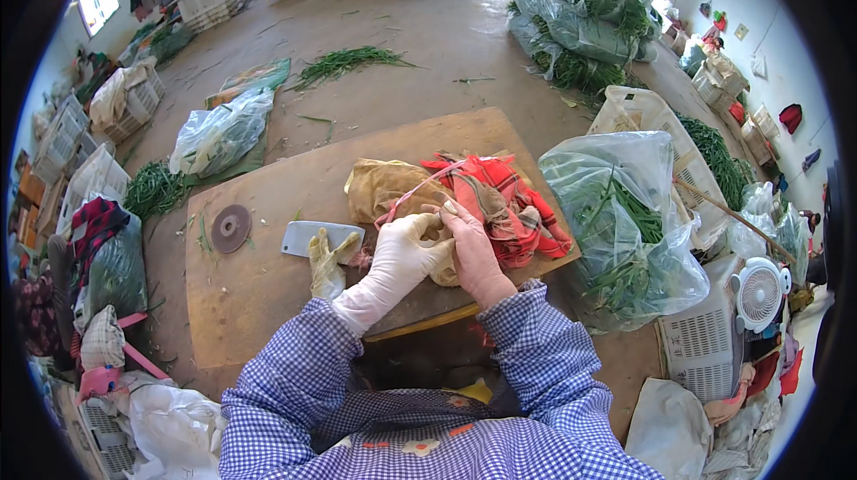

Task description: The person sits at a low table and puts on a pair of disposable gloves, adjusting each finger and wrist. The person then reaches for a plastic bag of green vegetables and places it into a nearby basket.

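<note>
My left hand point(405, 256), in a pale glove, meets my bare right hand point(472, 251) over the wooden board point(428, 145). The fingertips of both hands come together. Whether something small is pinched between them I cannot tell. Just beyond lie a bunched brown cloth point(381, 189), a pink band point(418, 191) and a red plaid cloth point(512, 212). Left of my gloved hand, a stained yellowish glove point(326, 267) partly covers a cleaver's blade point(301, 238). Farther left rests a round abrasive disc point(231, 229).
At right stands a clear plastic bag of green leafy stalks point(622, 226), beside a white crate point(659, 129) and a small fan point(760, 294). Stacked bags of greens point(582, 25) rise at the back. Loose greens point(351, 64) lie on the floor. A plastic bag point(224, 132) is beyond the board's left side.
</note>
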Demonstrator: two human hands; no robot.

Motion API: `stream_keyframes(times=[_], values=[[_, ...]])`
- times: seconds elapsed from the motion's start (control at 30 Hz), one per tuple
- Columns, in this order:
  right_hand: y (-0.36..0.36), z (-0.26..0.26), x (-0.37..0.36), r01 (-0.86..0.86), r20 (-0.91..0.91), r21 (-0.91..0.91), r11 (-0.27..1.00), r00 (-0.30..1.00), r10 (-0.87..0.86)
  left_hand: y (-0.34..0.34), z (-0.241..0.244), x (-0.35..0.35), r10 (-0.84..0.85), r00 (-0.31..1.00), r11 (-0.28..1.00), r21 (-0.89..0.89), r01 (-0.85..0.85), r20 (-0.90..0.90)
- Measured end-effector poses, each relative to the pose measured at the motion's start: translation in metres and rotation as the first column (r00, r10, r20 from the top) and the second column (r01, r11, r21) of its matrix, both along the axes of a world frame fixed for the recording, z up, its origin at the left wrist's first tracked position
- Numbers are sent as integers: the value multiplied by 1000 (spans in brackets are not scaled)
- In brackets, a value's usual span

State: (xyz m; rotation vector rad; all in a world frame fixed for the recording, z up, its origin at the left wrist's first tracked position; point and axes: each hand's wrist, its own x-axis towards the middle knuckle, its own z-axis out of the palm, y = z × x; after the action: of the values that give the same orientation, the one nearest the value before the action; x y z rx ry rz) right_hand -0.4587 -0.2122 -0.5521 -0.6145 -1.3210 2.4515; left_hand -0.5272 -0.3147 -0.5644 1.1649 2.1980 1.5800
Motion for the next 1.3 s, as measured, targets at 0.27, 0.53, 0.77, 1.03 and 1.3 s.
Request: stream_keyframes(times=[0.27,0.53,0.77,1.03,1.3], values=[[-9,14,2,-192,-293,-190,963,947,131,-11,1,-11,-28,925,988,151,-32,378],[-2,-6,-1,-169,-182,156,973,963,196,-15,20,-6,-246,642,928,367,-59,726],[-1,-8,2,-206,-115,278,938,962,246,-12,3,-15,-105,755,965,248,-79,647],[13,-10,2,315,-241,870,380,943,-230,-10,1,-17,-52,757,961,238,-138,651],[9,-14,7,147,-56,837,528,981,-186,-1,5,-6,-36,750,964,222,-149,661]])
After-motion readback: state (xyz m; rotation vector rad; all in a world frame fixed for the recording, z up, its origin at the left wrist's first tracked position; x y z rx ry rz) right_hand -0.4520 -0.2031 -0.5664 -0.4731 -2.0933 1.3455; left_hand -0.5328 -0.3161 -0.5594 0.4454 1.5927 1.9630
